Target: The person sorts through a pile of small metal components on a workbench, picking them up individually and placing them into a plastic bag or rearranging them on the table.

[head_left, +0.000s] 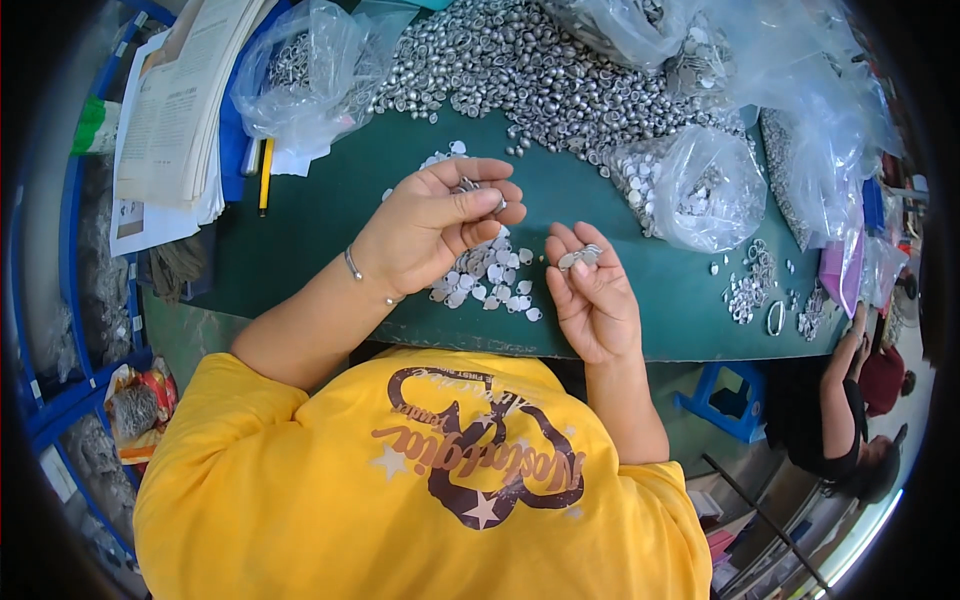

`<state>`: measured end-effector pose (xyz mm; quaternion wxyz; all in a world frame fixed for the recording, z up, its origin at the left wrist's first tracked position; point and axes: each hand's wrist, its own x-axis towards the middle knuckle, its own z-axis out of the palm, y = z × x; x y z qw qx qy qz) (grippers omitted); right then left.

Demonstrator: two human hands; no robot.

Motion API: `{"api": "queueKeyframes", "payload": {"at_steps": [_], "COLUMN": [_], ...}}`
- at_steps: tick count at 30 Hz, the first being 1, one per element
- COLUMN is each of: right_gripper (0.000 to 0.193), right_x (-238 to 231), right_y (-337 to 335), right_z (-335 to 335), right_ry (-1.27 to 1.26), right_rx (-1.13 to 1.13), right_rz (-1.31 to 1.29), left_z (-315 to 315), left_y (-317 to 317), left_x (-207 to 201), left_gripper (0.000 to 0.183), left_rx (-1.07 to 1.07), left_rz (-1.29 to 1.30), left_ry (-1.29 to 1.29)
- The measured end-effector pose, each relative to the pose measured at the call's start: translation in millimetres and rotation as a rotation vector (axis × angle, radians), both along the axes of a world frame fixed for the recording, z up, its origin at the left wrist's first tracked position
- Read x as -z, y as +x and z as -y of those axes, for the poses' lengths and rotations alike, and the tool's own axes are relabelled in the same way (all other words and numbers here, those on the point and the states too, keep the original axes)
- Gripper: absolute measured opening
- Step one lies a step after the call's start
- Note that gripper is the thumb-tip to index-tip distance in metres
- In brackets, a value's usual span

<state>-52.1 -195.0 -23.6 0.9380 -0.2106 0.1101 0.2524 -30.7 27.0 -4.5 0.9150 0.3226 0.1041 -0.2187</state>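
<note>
My left hand (440,215), with a bracelet at the wrist, is raised over the green table and curled around a few small silvery metal pieces, partly hidden by the fingers. Beside it on the right, my right hand (595,300) pinches several flat silver discs (580,258) between thumb and fingers. The two hands are apart. Below and between them lies a loose pile of flat metal tags (490,275), each with a small tab. More of these pale tags (445,155) show just beyond my left hand.
A broad heap of silvery domed pieces (480,60) covers the far table. Clear bags of metal parts (690,185) stand right; another bag (310,70) is far left beside papers (175,130) and a yellow pencil (266,178). A blue stool (725,400) and another person (840,420) are right.
</note>
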Motion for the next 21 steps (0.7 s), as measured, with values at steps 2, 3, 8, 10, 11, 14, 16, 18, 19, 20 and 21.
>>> {"api": "queueKeyframes", "payload": {"at_steps": [2, 3, 8, 10, 11, 14, 16, 18, 19, 20, 21], "right_gripper": [0.025, 0.025, 0.018, 0.027, 0.025, 0.019, 0.010, 0.013, 0.016, 0.016, 0.015], "right_x": [11.5, 13.3, -7.2, -3.2, -5.3, -8.8, -4.1, -14.7, -14.5, -12.9, -10.4], "right_y": [-4.3, -3.6, -2.6, -0.7, -1.6, -6.1, -5.2, 0.8, 2.2, 2.7, 3.3], "right_z": [6.1, 10.0, 13.0, 20.6, 22.1, 13.5, 0.4, -7.4, -11.2, -13.6, -16.1], "right_ry": [0.011, 0.020, -0.071, -0.195, -0.318, -0.857, -1.457, -1.634, -1.695, -1.694, -1.756], "right_rx": [-0.003, -0.010, -0.036, -0.110, -0.131, -0.148, 0.037, -0.085, -0.107, -0.111, -0.100], "right_rz": [0.029, 0.033, -0.003, 0.094, 0.137, 0.386, 0.899, 1.091, 1.165, 1.166, 1.207], "left_z": [1.0, -4.5, -30.9, -34.9, -34.2, -29.4, -25.0, -20.4, -15.3, -12.5, -9.3], "left_y": [-3.7, -3.9, -10.9, -14.0, -17.1, -23.9, -25.8, -28.0, -28.9, -29.0, -28.8], "left_x": [-6.5, -3.8, -6.7, -3.4, -5.8, -3.5, -3.2, -7.0, -8.2, -8.7, -7.3], "left_gripper": [0.021, 0.018, 0.011, 0.010, 0.009, 0.009, 0.010, 0.007, 0.008, 0.010, 0.010], "left_rx": [-0.044, -0.035, -0.091, -0.109, -0.123, -0.131, -0.120, 0.021, 0.055, 0.102, 0.099], "left_rz": [-0.064, -0.051, -0.052, 0.026, 0.056, 0.224, 0.369, 0.596, 0.621, 0.698, 0.762], "left_ry": [0.130, 0.032, -0.018, 0.259, 0.369, 0.749, 1.014, 1.216, 1.247, 1.275, 1.303]}}
